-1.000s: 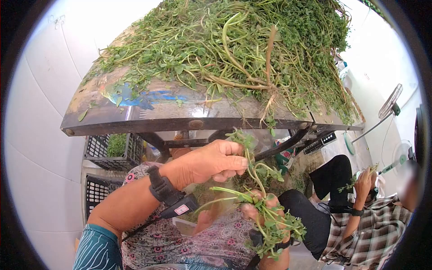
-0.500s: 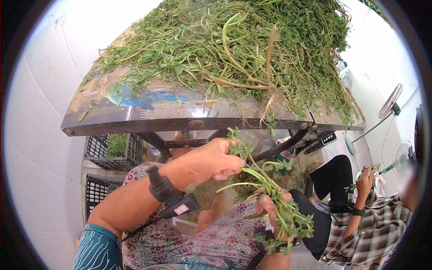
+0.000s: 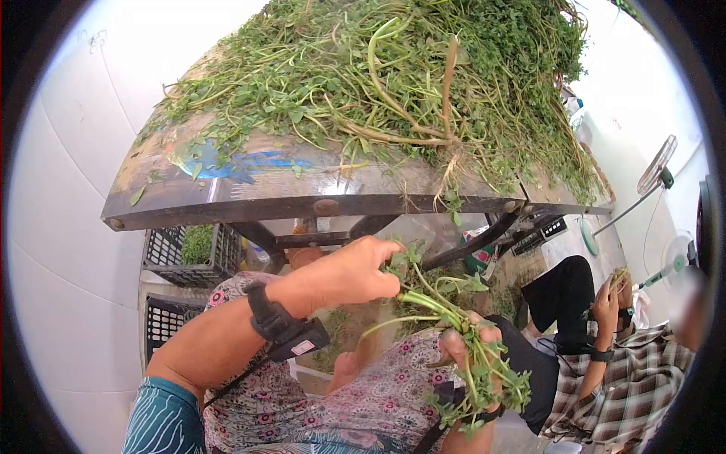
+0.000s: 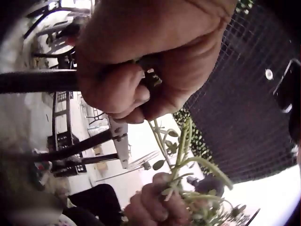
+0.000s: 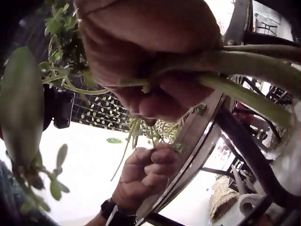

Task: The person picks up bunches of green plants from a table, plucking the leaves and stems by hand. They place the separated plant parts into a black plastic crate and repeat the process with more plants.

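Observation:
My right hand grips a bunch of green leafy stems below the table's front edge; in the right wrist view its fingers curl round the thick stems. My left hand pinches a leafy sprig at the top of that bunch. In the left wrist view the left hand's fingers close on a thin stem that runs down to the right hand. A large heap of the same greens covers the table.
Black plastic crates stand under the table at the left, one holding greens. A second person in a checked shirt sits at the right with a sprig in hand. A standing fan is at the far right. A white wall lies left.
My right hand has dropped lower and to the right with the bunch. My left hand has shifted slightly down and stays pinched on the sprig's top.

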### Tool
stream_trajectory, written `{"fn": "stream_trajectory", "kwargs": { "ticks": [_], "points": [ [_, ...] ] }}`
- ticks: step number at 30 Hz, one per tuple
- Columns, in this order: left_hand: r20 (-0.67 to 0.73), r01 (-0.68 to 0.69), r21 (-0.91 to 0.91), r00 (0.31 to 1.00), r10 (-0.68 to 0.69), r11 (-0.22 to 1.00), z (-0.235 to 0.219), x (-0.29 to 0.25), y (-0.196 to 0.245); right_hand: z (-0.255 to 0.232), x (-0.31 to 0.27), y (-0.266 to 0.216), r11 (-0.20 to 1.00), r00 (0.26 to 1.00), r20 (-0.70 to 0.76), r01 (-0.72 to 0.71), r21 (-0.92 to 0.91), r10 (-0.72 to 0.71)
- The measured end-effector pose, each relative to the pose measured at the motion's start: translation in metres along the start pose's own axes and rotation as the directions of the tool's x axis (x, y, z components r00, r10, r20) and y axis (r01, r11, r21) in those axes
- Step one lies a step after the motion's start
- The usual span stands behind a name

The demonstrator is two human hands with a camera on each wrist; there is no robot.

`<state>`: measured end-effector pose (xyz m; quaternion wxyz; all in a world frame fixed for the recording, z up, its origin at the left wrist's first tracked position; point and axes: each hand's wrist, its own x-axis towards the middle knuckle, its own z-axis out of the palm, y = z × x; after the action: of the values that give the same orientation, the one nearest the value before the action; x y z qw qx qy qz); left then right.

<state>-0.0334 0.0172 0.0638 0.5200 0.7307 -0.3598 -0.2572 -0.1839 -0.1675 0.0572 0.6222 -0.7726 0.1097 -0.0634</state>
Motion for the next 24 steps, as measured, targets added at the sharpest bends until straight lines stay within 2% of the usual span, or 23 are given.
{"fn": "stream_trajectory", "kwargs": {
  "ticks": [1, 2, 3, 5, 6, 7, 9, 11, 12, 15, 16, 19, 21, 23, 24],
  "points": [
    [0.068, 0.083, -0.226, 0.995, -0.069, 0.971, -0.002, -0.002, 0.001, -0.001, 0.0, -0.001, 0.998, 1.0, 0.014, 0.026, -0.053, -0.026],
    [0.149, 0.173, -0.433, 0.982, -0.12, 0.885, -0.006, -0.004, 0.012, -0.001, 0.0, 0.0, 0.992, 0.996, -0.035, 0.08, -0.097, -0.084],
    [0.239, 0.267, -0.609, 0.96, -0.149, 0.747, -0.01, -0.006, 0.017, -0.001, 0.0, 0.002, 0.981, 0.986, -0.083, 0.128, -0.146, -0.142],
    [0.177, 0.189, -0.787, 0.981, -0.079, 0.587, -0.017, -0.008, 0.015, 0.0, 0.004, 0.019, 0.934, 0.901, -0.29, 0.253, -0.253, -0.322],
    [0.137, 0.143, -0.858, 0.989, -0.05, 0.493, -0.022, -0.009, 0.012, -0.013, 0.009, 0.037, 0.988, 0.969, -0.222, 0.13, 0.083, -0.108],
    [0.102, 0.079, -0.912, 0.994, 0.036, 0.402, -0.03, -0.007, 0.006, -0.016, 0.01, 0.031, 0.99, 0.974, -0.191, 0.111, -0.082, -0.125],
    [0.002, -0.001, -0.947, 1.0, 0.01, 0.32, -0.041, -0.007, 0.001, -0.021, 0.009, 0.017, 0.913, 0.983, -0.126, 0.071, -0.403, -0.132],
    [-0.011, -0.005, -0.946, 1.0, -0.016, 0.325, -0.04, -0.007, 0.005, -0.008, 0.005, 0.029, 0.946, 0.964, -0.103, 0.214, -0.244, -0.245],
    [-0.02, -0.01, -0.944, 0.999, -0.029, 0.331, -0.04, -0.007, 0.007, -0.004, 0.007, 0.026, 0.968, 0.981, -0.025, 0.185, -0.168, -0.191],
    [0.015, 0.01, -0.934, 1.0, 0.011, 0.358, -0.031, -0.005, 0.006, 0.01, 0.003, -0.009, 0.999, 1.0, 0.025, 0.005, -0.046, -0.003],
    [0.044, 0.038, -0.922, 0.999, 0.007, 0.386, -0.029, -0.006, 0.006, 0.019, 0.002, -0.019, 0.973, 0.993, -0.005, 0.116, -0.201, -0.12],
    [0.095, 0.109, -0.891, 0.994, -0.054, 0.44, -0.022, -0.006, 0.005, 0.016, 0.013, -0.019, 0.979, 0.994, 0.091, 0.075, -0.189, -0.058],
    [0.077, 0.123, -0.816, 0.991, -0.105, 0.565, -0.019, -0.004, 0.01, 0.013, 0.016, -0.015, 0.952, 0.979, 0.174, 0.148, -0.269, -0.103],
    [0.038, 0.111, -0.73, 0.992, -0.122, 0.674, -0.016, -0.004, 0.011, 0.015, 0.014, -0.011, 0.986, 0.989, 0.141, 0.067, -0.155, -0.045],
    [0.053, 0.131, -0.693, 0.99, -0.131, 0.708, -0.015, -0.005, 0.013, 0.015, 0.014, -0.01, 0.965, 0.982, 0.162, 0.136, -0.225, -0.1]
  ]
}}
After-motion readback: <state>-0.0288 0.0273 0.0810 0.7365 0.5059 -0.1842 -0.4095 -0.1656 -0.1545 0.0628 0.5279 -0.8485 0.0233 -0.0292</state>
